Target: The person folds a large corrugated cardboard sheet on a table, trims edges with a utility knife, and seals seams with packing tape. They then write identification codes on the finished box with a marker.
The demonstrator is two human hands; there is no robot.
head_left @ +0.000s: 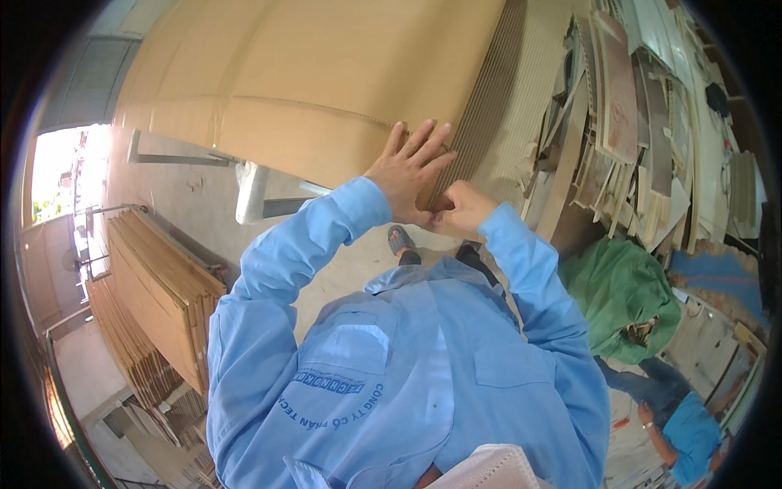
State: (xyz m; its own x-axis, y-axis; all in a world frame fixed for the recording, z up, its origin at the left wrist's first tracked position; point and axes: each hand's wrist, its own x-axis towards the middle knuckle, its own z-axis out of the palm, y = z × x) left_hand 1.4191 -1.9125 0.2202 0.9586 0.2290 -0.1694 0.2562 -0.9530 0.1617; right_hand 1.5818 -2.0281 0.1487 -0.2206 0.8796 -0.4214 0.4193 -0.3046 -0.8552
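A thick stack of brown cardboard sheets (318, 61) fills the upper middle, its layered edges showing along the right side. My left hand (407, 171) lies with fingers spread on the top sheet, at the stack's near corner. Close beside its thumb, my right hand (467, 207) is closed at that same corner, knuckles up. Its fingertips are tucked against the edge, and what they pinch is hidden. Both arms wear light blue sleeves.
A metal frame (251, 194) stands under the stack's left side. More cardboard stacks (155, 277) are at the left. Long panels and strips (615, 106) lean at the right, near a green sack (623, 297). Another person in blue (688, 432) is at the lower right.
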